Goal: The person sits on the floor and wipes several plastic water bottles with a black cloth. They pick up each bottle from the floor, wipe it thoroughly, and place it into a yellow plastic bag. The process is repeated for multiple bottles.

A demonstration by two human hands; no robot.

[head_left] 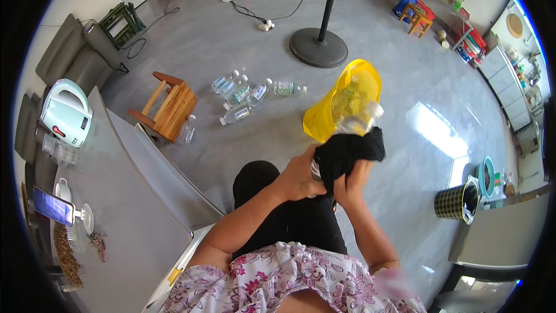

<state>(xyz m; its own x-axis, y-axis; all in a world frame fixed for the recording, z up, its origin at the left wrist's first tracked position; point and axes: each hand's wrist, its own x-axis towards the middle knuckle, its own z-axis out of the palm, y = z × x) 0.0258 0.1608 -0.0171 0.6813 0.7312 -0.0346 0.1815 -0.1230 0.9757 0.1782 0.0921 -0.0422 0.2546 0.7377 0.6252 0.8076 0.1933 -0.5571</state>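
Observation:
A clear plastic bottle (358,124) with a white cap is held tilted in front of my knees. My left hand (299,176) grips its lower part. My right hand (355,182) presses a black cloth (347,152) around the bottle's side, hiding much of it. Just beyond, a yellow bag (319,117) stands open on the floor with clear bottles inside. Several capped plastic bottles (239,114) lie on the floor to the left of the bag, one of them a bottle (290,88) nearest it. Another bottle (187,129) is beside a wooden stool.
The wooden stool (176,106) lies tipped over. A grey table (130,208) at left bears a kettle (67,113) and a phone on a stand (54,206). Ahead are a round black pole base (319,48) and a power strip (266,25). A patterned bin (451,202) stands at right.

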